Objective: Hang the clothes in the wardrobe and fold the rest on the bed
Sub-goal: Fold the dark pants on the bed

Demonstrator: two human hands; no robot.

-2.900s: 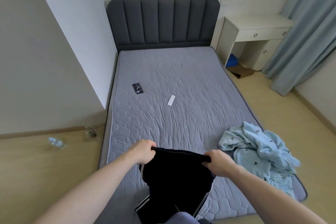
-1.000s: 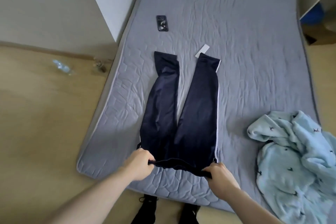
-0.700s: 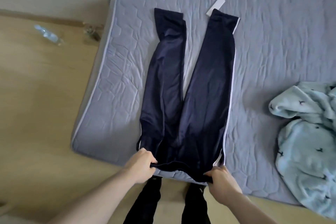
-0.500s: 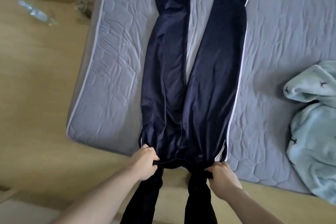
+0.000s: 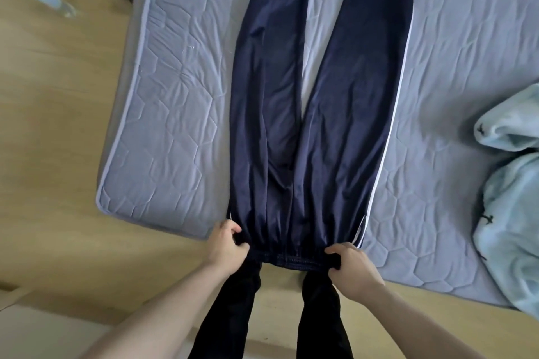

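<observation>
At the near edge of the bed [image 5: 163, 137] I've got the navy track pants [image 5: 306, 131] laid out flat, legs running away from me toward the far end, waistband hanging right at or slightly over that near edge. My left hand [image 5: 226, 245] has its grip closed on the left end of the waistband, fingers curled round the fabric, and my right hand [image 5: 351, 267] is pinching the right end the same way

What could go wrong from here: the fabric looks slick and shiny, so I reckon if I let go with the waistband this close to the edge, the whole thing could slide off onto the floor [image 5: 58, 154]. Also if I pull unevenly the legs will skew, and they're already splayed in a narrow V with mattress showing between them, so any fold would come out crooked. The far cuffs are out of view, so I can't tell if they're lying flat

Looks-wise: dark navy, satiny sheen, white stripe down the right outer seam, gathered elastic waistband, a few soft lengthwise creases. The light blue fleece garment [image 5: 510, 192] is bunched up at the right edge of the bed, well apart, not yet folded
</observation>
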